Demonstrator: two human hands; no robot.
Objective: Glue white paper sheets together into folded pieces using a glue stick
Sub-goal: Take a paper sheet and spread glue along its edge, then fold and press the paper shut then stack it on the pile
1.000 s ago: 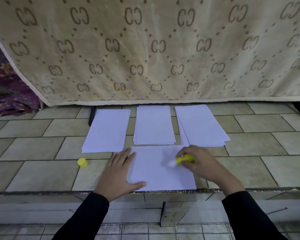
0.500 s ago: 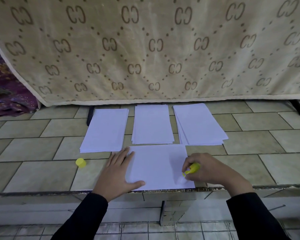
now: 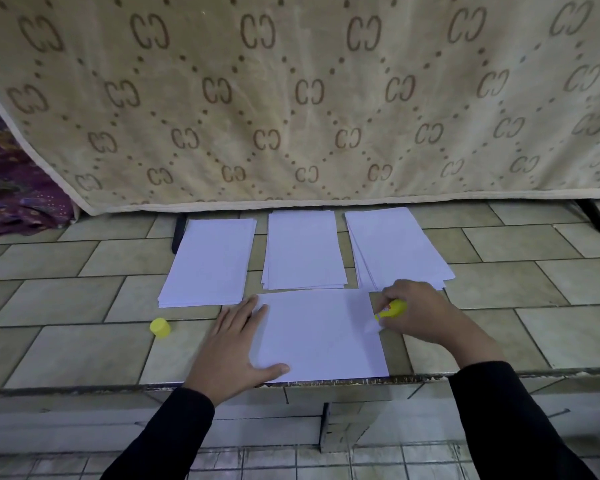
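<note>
Your right hand is gripping the yellow glue stick, with the fingers curled round its barrel. You are pressing its white tip against the right-hand edge of the single white sheet. Your left hand is lying flat with straight fingers and holding nothing. It is pinning the sheet's left margin, and the thumb is resting near the front edge.

The sheet is lying crosswise on the tiled ledge, with its near edge sitting right at the front lip.

Assessment: the sheet is looking thin, light and limp. It is likely to slide on the glazed tile and to buckle under the drag of the stick, so flat pressure is serving you better than a pinch. For folding, a dry corner away from the glued strip is looking like the best place to take hold. The stick itself is appearing rigid and light.

Beyond the sheet, three paper stacks are lying side by side: left stack, middle stack and right stack, the last slightly fanned. The yellow cap is sitting on the tile, apart from your left hand. A patterned cloth is hanging behind.
</note>
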